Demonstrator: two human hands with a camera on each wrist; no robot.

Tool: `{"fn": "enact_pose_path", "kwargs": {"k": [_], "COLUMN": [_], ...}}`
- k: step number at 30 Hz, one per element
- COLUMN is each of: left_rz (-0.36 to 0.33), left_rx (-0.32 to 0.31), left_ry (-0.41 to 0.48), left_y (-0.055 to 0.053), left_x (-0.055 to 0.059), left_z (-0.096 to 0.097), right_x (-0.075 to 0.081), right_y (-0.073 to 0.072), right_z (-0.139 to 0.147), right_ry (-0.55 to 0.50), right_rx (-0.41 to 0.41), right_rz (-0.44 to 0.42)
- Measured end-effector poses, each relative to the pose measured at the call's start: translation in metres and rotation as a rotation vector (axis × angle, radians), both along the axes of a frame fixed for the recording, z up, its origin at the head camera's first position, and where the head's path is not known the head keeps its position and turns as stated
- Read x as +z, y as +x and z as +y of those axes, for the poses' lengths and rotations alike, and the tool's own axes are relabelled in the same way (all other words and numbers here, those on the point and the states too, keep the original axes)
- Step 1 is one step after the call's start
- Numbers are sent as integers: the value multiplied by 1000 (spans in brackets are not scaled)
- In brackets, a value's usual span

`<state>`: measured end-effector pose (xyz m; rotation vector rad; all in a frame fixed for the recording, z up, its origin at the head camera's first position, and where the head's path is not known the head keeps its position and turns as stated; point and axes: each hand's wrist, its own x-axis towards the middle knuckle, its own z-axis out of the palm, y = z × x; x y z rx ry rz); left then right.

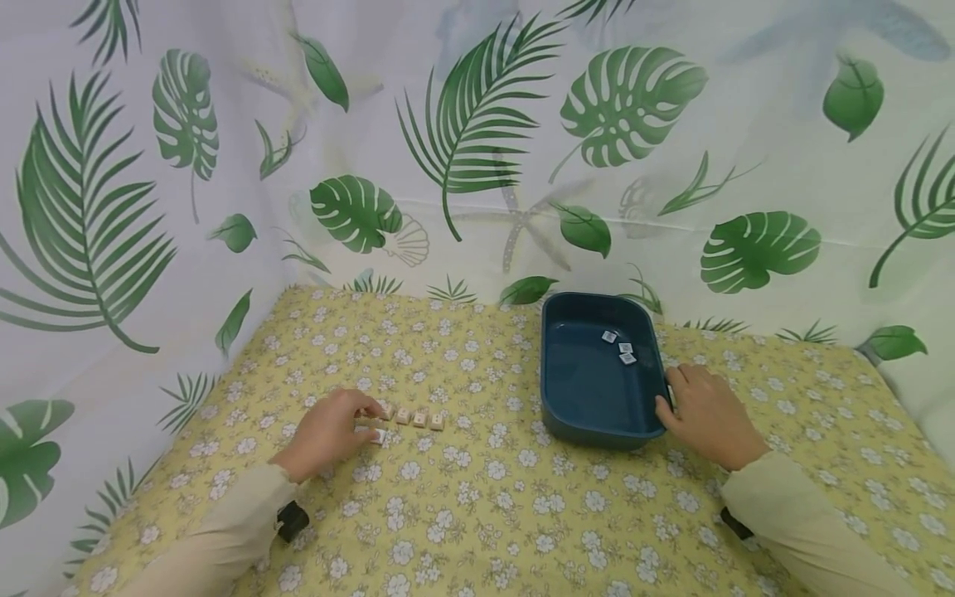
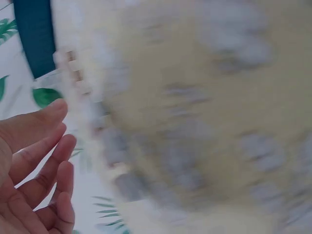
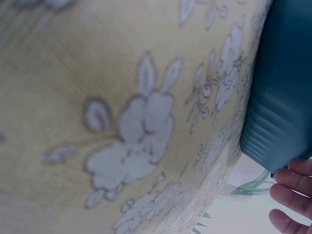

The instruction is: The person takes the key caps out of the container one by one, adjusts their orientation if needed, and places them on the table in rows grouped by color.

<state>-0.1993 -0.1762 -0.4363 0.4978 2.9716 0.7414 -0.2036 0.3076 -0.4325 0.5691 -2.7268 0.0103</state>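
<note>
My left hand [image 1: 333,429] is at the left end of a short row of small cream, marked tiles [image 1: 420,419]. Its thumb and fingers stand apart around the leftmost ones, and a white-faced tile [image 1: 378,436] lies by the thumb tip. In the left wrist view nothing shows between the thumb and the loosely bent fingers [image 2: 46,170]. A dark blue rectangular tub [image 1: 597,414] stands at right of centre, with several small white tiles [image 1: 625,349] on its floor. My right hand [image 1: 709,414] touches the tub's right side, thumb at the rim, fairly straight fingers [image 3: 292,180] against the outer wall.
A yellow flowered cloth [image 1: 477,514] covers the table. White sheeting with green leaf prints [image 1: 492,124] hangs close behind the tub and along the left side. Dark devices are strapped at the left wrist [image 1: 292,521] and the right wrist [image 1: 735,522].
</note>
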Motion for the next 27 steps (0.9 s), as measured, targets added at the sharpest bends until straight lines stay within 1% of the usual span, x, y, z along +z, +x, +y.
{"fn": "enact_pose_path", "kwargs": {"k": [1, 4, 8, 10, 12, 15, 18, 22, 24, 27], "left_rz": [3, 19, 31, 16, 9, -12, -33, -77, -96, -117], "left_rx": [-9, -62, -130, -154, -197, -269, -347, -421, -441, -449], "left_ry": [1, 25, 107, 157, 203, 249, 277, 294, 291, 283], "left_y": [0, -2, -10, -16, -24, -37, -52, -77, -89, -104], "left_x": [6, 27, 55, 67, 76, 89, 95, 95, 93, 89], "left_z": [2, 10, 29, 43, 58, 88, 122, 170, 194, 230], "right_x": [0, 0, -1, -2, -3, -3, -4, -6, -6, -6], "right_y": [0, 0, -2, -3, -3, -3, -4, -5, -6, -5], "right_z": [0, 0, 0, 1, 1, 3, 5, 6, 6, 6], "right_ry": [2, 4, 10, 15, 18, 17, 14, 13, 11, 6], "right_rx": [-1, 4, 13, 12, 7, -1, 2, 19, 26, 25], "right_rz": [1, 12, 32, 33, 21, 4, 2, 22, 30, 36]}}
